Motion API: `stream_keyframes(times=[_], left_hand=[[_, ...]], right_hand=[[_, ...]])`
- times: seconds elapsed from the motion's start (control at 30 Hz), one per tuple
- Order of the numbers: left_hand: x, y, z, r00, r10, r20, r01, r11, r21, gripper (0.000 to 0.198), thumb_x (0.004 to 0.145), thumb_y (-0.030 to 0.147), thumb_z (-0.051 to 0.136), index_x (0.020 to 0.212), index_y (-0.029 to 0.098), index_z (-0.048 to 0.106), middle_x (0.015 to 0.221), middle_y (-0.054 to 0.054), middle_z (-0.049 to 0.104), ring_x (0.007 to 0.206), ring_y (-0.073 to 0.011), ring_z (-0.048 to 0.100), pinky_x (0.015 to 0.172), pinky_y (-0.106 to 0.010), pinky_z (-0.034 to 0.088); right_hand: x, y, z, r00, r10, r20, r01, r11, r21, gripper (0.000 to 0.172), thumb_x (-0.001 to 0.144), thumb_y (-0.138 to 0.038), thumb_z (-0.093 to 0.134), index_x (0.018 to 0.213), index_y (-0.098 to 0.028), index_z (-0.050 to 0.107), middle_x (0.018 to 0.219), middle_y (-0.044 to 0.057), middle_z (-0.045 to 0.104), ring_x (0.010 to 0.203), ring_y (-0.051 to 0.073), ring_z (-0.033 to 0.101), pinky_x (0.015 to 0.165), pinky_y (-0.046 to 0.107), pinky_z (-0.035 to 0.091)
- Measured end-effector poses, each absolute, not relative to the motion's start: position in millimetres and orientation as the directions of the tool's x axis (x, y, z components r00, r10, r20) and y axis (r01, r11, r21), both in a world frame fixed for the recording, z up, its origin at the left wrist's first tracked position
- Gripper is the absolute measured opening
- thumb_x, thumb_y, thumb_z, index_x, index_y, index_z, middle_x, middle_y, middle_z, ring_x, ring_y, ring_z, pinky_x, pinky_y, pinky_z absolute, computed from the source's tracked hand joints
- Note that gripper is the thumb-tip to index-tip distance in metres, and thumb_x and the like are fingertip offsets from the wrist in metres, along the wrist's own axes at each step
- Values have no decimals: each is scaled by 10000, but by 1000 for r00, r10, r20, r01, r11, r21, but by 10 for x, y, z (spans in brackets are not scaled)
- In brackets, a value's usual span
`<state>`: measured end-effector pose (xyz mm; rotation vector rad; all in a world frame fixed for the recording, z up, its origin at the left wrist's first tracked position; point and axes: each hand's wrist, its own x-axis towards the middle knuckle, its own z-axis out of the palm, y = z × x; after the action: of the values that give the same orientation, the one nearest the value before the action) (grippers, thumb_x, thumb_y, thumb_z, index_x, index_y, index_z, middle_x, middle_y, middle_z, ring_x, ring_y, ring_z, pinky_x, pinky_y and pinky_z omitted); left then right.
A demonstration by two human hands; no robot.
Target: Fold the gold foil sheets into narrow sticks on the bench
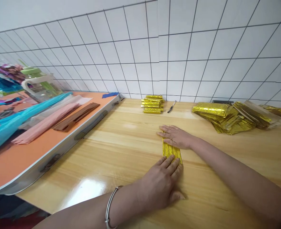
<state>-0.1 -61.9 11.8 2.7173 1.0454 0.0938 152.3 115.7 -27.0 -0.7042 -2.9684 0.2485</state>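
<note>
A strip of gold foil paper (171,151) with lengthwise creases lies on the wooden table between my hands. My left hand (163,181) rests its fingertips on the near end, fingers stretched out and thumb apart. Over the far end, my right hand (175,136) lies flat with its fingers extended, covering part of the foil. Both hands press from above and neither grips it. Farther back, near the wall, sits a pile of narrow folded gold foil pieces (153,104). At the right is a larger heap of gold foil sheets (226,117).
A pen (171,107) lies by the tiled wall (183,51). On the left, an orange-topped board (83,122) with a metal edge holds turquoise (18,122), pink (47,124) and brown (77,117) paper, plus a green-lidded jug (39,82). A dark object (223,102) sits behind the heap.
</note>
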Motion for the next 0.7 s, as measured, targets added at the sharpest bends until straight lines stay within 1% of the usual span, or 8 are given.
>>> stream_keyframes(times=[0.07, 0.2, 0.27, 0.33, 0.43, 0.53, 0.63, 0.7], left_hand=[[0, -624, 121, 741, 671, -16, 655, -719, 232, 718, 865, 589, 311, 1383, 93, 266, 1430, -172, 291, 1338, -304, 220, 1093, -442, 192], [-16, -640, 137, 741, 671, 1, 652, -721, 234, 721, 870, 589, 297, 1389, 90, 255, 1432, -167, 287, 1339, -295, 222, 1101, -417, 186], [-25, -645, 132, 745, 667, 9, 647, -725, 237, 721, 877, 585, 277, 1391, 82, 246, 1435, -171, 278, 1338, -298, 221, 1100, -416, 188], [-27, -645, 119, 745, 667, 16, 645, -726, 236, 730, 879, 583, 268, 1387, 59, 250, 1428, -188, 281, 1337, -307, 219, 1097, -421, 193], [-19, -639, 107, 743, 668, 39, 646, -731, 222, 710, 871, 581, 298, 1338, 49, 347, 1386, -197, 353, 1337, -315, 211, 1096, -436, 181], [-12, -639, 122, 746, 665, 43, 644, -736, 211, 707, 856, 597, 319, 1295, 50, 408, 1350, -198, 401, 1333, -319, 216, 1097, -446, 169], [-7, -659, 149, 739, 673, 5, 656, -722, 222, 787, 849, 621, 292, 1356, 19, 297, 1384, -223, 340, 1330, -329, 217, 1089, -454, 178], [0, -688, 165, 737, 676, -14, 660, -716, 228, 817, 848, 629, 278, 1383, 13, 232, 1420, -226, 271, 1343, -337, 170, 1090, -466, 161]], right_hand=[[1521, 1260, -272, -868, 494, 58, 479, 862, -166, 513, 928, -484, 248, 1392, -272, 305, 1490, 43, 202, 1354, 216, 184, 1078, 434, 177], [1572, 1319, -182, -796, 590, 134, 573, 807, -142, 555, 924, -463, 276, 1384, -156, 333, 1479, 113, 217, 1355, 232, 177, 1088, 431, 180], [1632, 1164, -118, -791, 587, 173, 566, 809, -159, 557, 926, -448, 281, 1379, -129, 339, 1475, 123, 222, 1355, 235, 178, 1097, 424, 173], [1705, 888, -77, -824, 536, 186, 497, 840, -220, 544, 927, -440, 288, 1391, -159, 319, 1478, 94, 225, 1354, 230, 185, 1101, 418, 182], [1804, 454, -64, -914, 400, 68, 359, 875, -326, 543, 931, -434, 281, 1424, -212, 231, 1484, 45, 213, 1360, 210, 163, 1109, 407, 175], [1835, 295, -76, -920, 391, -39, 379, 859, -344, 588, 921, -473, 292, 1440, -247, 133, 1499, 20, 142, 1368, 206, 123, 1120, 413, 120], [1782, 439, -87, -922, 379, -74, 382, 866, -323, 532, 933, -464, 260, 1427, -280, 181, 1499, 2, 145, 1370, 195, 108, 1116, 417, 97], [1725, 590, -94, -922, 383, -58, 382, 873, -303, 508, 932, -470, 264, 1409, -299, 239, 1499, -5, 151, 1372, 205, 96, 1109, 430, 98]])
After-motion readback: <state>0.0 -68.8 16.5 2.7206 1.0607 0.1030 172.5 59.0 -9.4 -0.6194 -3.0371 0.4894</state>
